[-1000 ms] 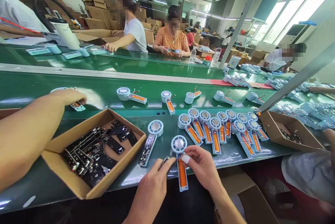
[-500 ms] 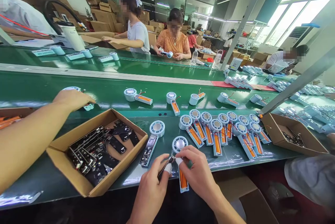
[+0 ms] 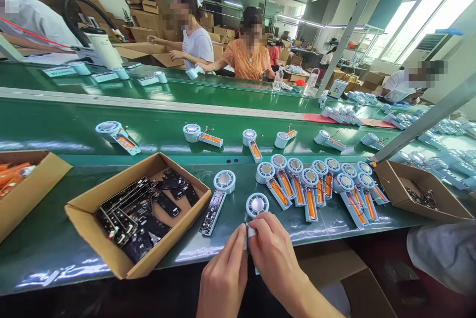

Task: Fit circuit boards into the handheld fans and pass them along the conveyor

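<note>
Both my hands meet at the table edge over a light-blue handheld fan body, its round head showing just beyond my fingertips. My left hand is closed in a pinch on a black circuit board, mostly hidden by the fingers now. My right hand is closed against the left fingertips; what it pinches is hidden. White covers sit on some fingertips. To the left lies another fan body with a circuit board in its handle. Several fan bodies with orange-filled handles and thin wires are grouped to the right.
A cardboard box of black circuit boards stands left, with a box of orange parts beyond it. Another box is at right. Fan bodies lie spaced along the green belt. Co-workers sit across the line.
My hands have closed together, covering the board and the fan handle. Another person's arm at left has withdrawn, leaving a fan body on the belt. The co-worker opposite has put a fan down.
</note>
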Demonstrator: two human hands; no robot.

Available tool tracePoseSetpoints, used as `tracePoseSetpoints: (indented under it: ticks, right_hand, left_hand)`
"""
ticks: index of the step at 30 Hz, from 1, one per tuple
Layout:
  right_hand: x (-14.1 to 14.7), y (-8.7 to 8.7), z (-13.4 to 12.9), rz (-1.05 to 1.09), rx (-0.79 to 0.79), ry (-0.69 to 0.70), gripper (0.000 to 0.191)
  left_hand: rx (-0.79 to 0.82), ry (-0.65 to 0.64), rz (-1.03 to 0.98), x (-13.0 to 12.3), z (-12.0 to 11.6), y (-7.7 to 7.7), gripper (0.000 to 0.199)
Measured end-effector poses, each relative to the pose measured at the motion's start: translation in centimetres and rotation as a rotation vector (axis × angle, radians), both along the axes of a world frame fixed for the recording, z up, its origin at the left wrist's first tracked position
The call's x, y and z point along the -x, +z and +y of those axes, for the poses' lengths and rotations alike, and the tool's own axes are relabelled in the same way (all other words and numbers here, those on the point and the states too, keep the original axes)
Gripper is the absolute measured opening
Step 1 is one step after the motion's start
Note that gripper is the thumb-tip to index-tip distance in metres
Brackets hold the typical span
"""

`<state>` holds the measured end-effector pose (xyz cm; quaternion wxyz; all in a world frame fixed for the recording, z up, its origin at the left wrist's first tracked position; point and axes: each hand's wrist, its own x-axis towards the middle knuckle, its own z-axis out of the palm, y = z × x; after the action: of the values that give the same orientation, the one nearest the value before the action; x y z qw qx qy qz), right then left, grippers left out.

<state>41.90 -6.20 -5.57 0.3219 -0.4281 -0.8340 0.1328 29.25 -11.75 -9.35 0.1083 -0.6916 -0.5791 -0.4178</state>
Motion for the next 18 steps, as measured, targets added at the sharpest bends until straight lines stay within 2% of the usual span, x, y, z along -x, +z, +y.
tracePoseSetpoints:
  ticks: [3, 8, 11, 18]
  right_hand:
    - [-0.1, 0.1, 0.3, 0.041, 0.103, 0.025, 0.019]
    - [-0.4, 0.1, 0.3, 0.012, 0.032, 0.061, 0.019]
    - [-0.7, 0.2, 0.5, 0.056, 0.066, 0.112, 0.021]
    - [-1.9, 1.4, 2.5, 0.183, 0.345, 0.220, 0.026]
  left_hand:
    - [-0.018, 0.015, 0.015, -0.1, 0.0, 0.1, 0.030]
    - [0.017, -0.037, -0.121, 0.1, 0.2, 0.3, 0.027]
    - [0.059, -0.067, -0.239, 0.6, 0.3, 0.5, 0.027]
    - [0.369, -0.252, -0.510, 2.6, 0.9, 1.9, 0.029]
